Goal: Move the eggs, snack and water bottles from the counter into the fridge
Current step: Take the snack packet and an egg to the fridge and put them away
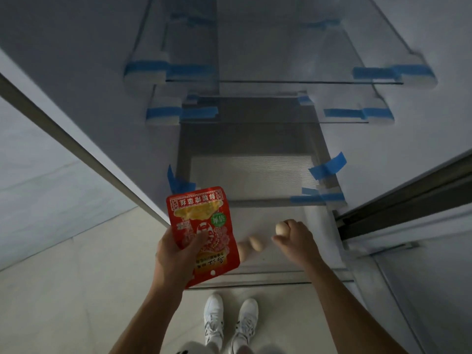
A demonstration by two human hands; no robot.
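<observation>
L hand (176, 254) grips snack pouch (203, 233), half-hiding shelf egg (242, 251); R hand (293, 241) clasps egg (281, 228).

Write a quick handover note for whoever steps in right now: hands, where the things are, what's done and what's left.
Left hand: holding the red snack packet in front of the open fridge.
Right hand: closed on an egg over the lower glass shelf.
Done: two eggs already lie on that shelf.
Left: set down this egg, shelve the snack. No water bottles are in view, so fetch them from the counter.
</observation>
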